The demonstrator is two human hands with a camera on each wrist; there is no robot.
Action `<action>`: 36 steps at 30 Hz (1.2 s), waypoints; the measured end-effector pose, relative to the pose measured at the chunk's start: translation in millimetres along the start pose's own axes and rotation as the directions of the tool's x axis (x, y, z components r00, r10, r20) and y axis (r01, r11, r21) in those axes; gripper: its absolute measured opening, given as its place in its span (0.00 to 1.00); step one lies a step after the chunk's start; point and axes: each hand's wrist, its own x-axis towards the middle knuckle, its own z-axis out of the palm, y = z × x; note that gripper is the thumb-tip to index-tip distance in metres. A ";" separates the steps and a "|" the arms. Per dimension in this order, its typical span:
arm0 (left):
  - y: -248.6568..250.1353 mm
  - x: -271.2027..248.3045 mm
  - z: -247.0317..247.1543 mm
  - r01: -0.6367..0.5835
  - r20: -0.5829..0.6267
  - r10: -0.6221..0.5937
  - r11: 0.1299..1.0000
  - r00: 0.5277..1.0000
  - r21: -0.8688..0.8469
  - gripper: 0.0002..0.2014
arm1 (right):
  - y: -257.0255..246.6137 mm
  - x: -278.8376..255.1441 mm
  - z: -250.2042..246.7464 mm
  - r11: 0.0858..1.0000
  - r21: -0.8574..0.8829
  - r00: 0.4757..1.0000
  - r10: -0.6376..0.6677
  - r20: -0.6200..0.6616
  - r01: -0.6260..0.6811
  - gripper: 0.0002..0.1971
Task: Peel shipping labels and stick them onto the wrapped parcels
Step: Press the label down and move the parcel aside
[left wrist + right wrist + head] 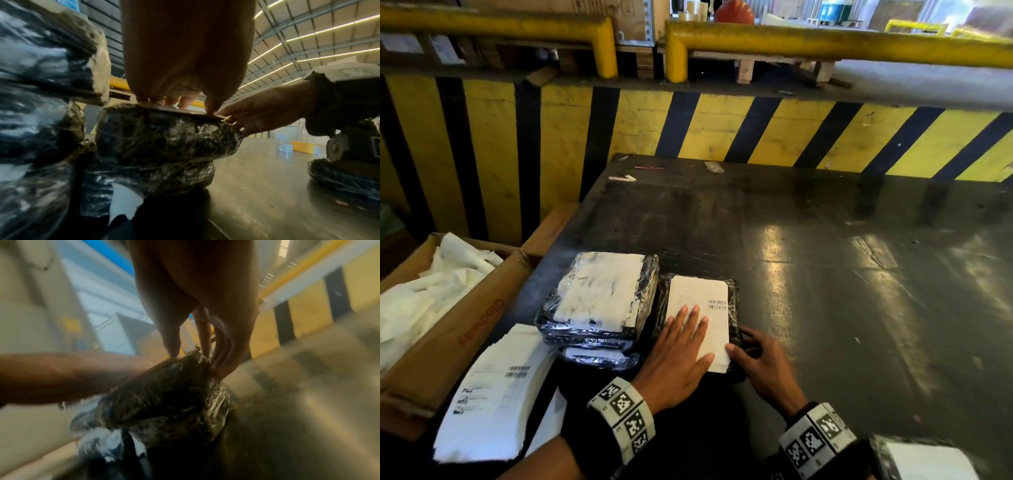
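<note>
**Label pressed onto wrapped parcel**

On the dark worktop (825, 240), the left hand (678, 359) lies flat on a white label (702, 308) atop a black-wrapped parcel (732, 284). The right hand (763, 363) grips the parcel's near right edge. A parcel stack (599, 298) sits just left, loose label sheets (493, 394) nearer, a cardboard box (465, 325) far left.

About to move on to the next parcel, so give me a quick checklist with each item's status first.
1. Label lies on top of the parcel: ok.
2. Left hand presses flat on the label: ok.
3. Right hand steadies the parcel's near right corner, thumb on the label's edge: ok.
4. Label's near corner fully stuck down: cannot tell; the left wrist view shows the edge slightly raised.
5. Barcode uncovered and unwrinkled: ok.
6. Label stack within reach at the left: ok.
</note>
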 end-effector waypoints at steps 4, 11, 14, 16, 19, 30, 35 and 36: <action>-13.6 -12.8 -1.6 0.049 -0.036 -0.050 0.998 0.998 -0.034 0.44 | -11.6 -2.2 -3.1 0.857 -0.443 0.964 -0.252 0.088 0.264 0.26; -24.3 -29.0 6.5 0.066 -0.050 -0.075 0.984 0.996 -0.165 0.40 | -5.5 27.0 -3.3 0.646 -0.684 0.940 -0.197 0.279 0.338 0.51; -24.8 -29.2 9.8 0.069 -0.055 -0.079 0.984 0.995 -0.167 0.39 | -7.2 51.9 -3.3 0.645 -0.692 0.943 -0.171 0.284 0.325 0.53; -24.5 -29.0 9.6 0.074 -0.053 -0.084 0.982 0.995 -0.173 0.37 | -9.2 67.4 -4.2 0.649 -0.695 0.947 -0.148 0.285 0.311 0.46; -24.7 -28.4 10.0 0.077 -0.057 -0.088 0.982 0.995 -0.174 0.36 | -13.3 84.6 -6.0 0.670 -0.693 0.957 -0.099 0.272 0.267 0.31; -28.1 -29.4 11.9 0.051 -0.067 -0.060 0.990 0.996 -0.135 0.37 | -36.3 48.1 2.1 0.495 -0.681 0.834 -0.207 0.511 0.540 0.46; -25.7 -30.4 9.1 0.061 -0.064 -0.072 0.985 0.995 -0.161 0.36 | -25.7 87.0 -8.6 0.587 -0.726 0.925 -0.113 0.364 0.358 0.34; -25.5 -30.6 9.2 0.063 -0.064 -0.075 0.984 0.995 -0.165 0.36 | -26.2 90.3 -9.7 0.605 -0.726 0.933 -0.088 0.348 0.328 0.30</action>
